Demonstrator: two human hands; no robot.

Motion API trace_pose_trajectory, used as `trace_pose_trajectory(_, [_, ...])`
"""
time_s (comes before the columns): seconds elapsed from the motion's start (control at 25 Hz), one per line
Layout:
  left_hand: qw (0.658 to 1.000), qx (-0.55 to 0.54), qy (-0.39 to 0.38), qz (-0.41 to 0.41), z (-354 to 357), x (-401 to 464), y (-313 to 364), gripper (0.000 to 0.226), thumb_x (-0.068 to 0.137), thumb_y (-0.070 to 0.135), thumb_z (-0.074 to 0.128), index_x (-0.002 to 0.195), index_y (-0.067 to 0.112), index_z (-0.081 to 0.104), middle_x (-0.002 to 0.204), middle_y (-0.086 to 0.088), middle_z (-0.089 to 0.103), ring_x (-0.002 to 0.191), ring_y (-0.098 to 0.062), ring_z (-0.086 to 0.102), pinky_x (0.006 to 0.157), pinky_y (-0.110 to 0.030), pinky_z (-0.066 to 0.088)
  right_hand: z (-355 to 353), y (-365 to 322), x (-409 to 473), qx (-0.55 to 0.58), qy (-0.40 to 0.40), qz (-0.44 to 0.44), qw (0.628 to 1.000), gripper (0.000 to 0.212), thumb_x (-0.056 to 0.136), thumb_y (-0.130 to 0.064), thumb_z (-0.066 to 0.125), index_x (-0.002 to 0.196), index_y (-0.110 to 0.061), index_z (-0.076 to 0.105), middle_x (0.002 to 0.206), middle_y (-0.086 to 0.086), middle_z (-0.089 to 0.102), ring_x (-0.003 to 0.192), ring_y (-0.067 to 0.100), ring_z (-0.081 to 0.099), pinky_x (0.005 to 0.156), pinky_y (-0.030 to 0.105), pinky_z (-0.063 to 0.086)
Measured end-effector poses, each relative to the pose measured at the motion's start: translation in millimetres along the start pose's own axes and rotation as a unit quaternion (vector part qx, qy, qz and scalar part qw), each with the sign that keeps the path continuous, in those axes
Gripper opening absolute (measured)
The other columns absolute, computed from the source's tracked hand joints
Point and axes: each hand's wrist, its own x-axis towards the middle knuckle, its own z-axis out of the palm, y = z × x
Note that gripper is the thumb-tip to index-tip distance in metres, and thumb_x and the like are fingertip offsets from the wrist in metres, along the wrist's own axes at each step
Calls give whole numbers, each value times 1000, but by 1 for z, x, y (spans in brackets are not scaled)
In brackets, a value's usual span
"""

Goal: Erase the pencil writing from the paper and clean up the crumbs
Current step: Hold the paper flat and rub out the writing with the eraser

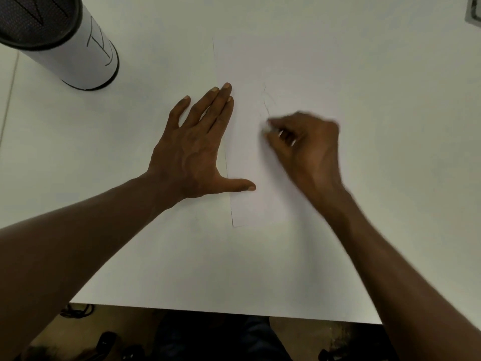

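While the left hand (191,149) lies flat and open, fingers spread, across the left edge of the white sheet of paper (250,162), the right hand (309,147) is closed in a pinch around a small white eraser (266,129), its tip touching the sheet. The right hand is blurred. Faint grey pencil marks (266,102) show on the paper just above the eraser. The sheet lies near the middle of the plain white table (364,74). A white cylindrical bin with a black mesh rim (65,40) stands at the table's far left corner, well apart from both hands.
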Motion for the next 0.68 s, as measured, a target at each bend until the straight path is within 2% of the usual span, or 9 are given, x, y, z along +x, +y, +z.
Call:
trace_pose_trajectory(0.08, [1000,2,-1,-1,0,-2,-1,141,65,105,24,163,5,12,173,-8,3,160,-22,6,128,-50,7,4,-19,-40,2,-66,-33,997,12,85,-9,76,95,-3,77,78,8,74,65,21,65,64,41,56])
trace_pose_trajectory(0.12, [1000,3,0,-1,0,-2,-1,140,65,105,24,162,5,13,173,-8,3,160,-22,6,128,-50,7,3,-16,-40,11,-73,-28,997,12,85,-10,76,95,-4,78,79,8,74,66,21,65,65,41,56])
trace_pose_trajectory(0.24, [1000,-1,4,2,0,0,1,140,65,105,27,163,5,11,173,-7,3,160,-21,6,128,-50,6,-10,13,6,37,-17,45,998,8,84,-14,76,91,-10,79,75,8,74,65,21,66,66,40,55])
trace_pose_trajectory(0.36, [1000,1,2,1,-1,-2,0,141,65,105,28,163,6,11,173,-8,3,160,-22,7,128,-50,7,-11,15,-1,77,-11,103,992,9,84,-15,76,92,-11,79,78,4,75,68,19,67,69,32,56])
trace_pose_trajectory(0.44, [1000,5,6,3,-1,-3,1,140,65,104,28,163,5,12,173,-8,4,160,-22,8,127,-51,9,-6,4,-31,170,-27,183,968,13,83,-15,79,95,-10,78,83,3,76,75,21,70,74,30,58])
trace_pose_trajectory(0.52, [1000,-6,16,1,-1,-1,1,137,67,103,29,163,6,14,173,-9,6,159,-22,9,127,-51,10,0,2,-46,263,-7,254,931,17,82,-13,80,98,-9,76,89,5,76,83,25,71,81,33,59])
trace_pose_trajectory(0.6, [999,-30,39,-2,-3,-2,1,131,72,98,35,162,5,17,172,-10,10,159,-24,12,127,-51,12,1,3,-47,320,29,283,904,18,82,-11,80,99,-7,74,92,7,76,88,29,70,85,37,59])
trace_pose_trajectory(0.68, [996,-42,76,12,-1,-6,2,122,78,90,43,160,1,24,170,-14,18,158,-28,17,127,-53,16,3,-4,-46,343,40,286,894,18,82,-10,80,99,-7,74,92,8,75,90,30,70,86,38,58])
